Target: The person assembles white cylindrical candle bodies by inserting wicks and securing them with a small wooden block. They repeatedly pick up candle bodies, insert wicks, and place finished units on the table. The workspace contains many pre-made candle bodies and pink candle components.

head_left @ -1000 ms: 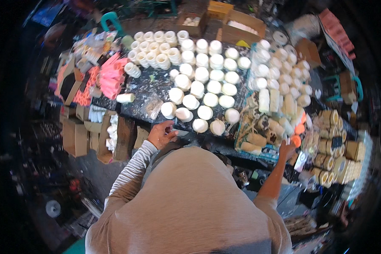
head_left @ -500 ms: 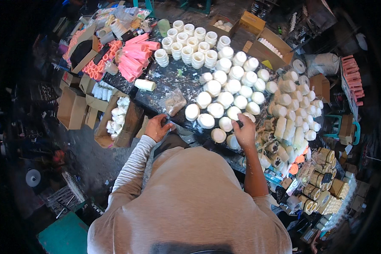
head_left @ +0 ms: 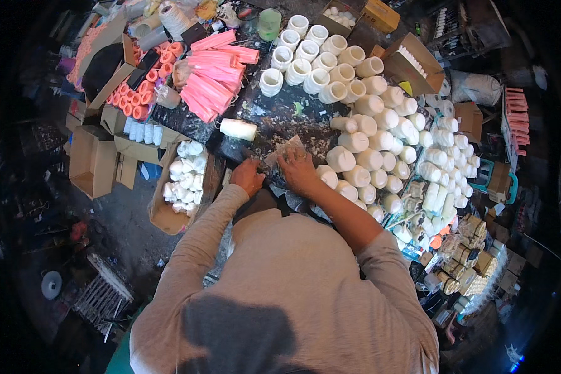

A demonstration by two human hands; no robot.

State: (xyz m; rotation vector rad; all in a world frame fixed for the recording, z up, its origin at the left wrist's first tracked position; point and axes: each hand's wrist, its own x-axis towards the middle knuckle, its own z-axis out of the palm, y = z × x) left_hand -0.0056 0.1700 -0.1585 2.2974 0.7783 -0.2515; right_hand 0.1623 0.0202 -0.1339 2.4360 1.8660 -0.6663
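At the near table edge, my right hand (head_left: 299, 173) reaches across to a small clear plastic bag (head_left: 291, 144), its fingers bent over the bag and gripping it. The bag's contents are mostly hidden under the hand. Just left of it, my left hand (head_left: 248, 177) is at the table edge, back up, its fingertips out of sight. A pale cream candle (head_left: 238, 129) lies on its side beyond the left hand. To the right of my right hand stand many white pillar candles (head_left: 341, 159) in close rows.
Ridged cream candles (head_left: 298, 71) stand at the back, beside bundled pink sticks (head_left: 212, 81). An open cardboard box (head_left: 158, 210) of white wrapped pieces is at the left. White scraps litter the dark table (head_left: 265, 115). More white candles (head_left: 445, 174) crowd the right side.
My right hand has left the white candles and come left onto the plastic bag. My left hand has stayed near the table edge. The whole view has shifted.
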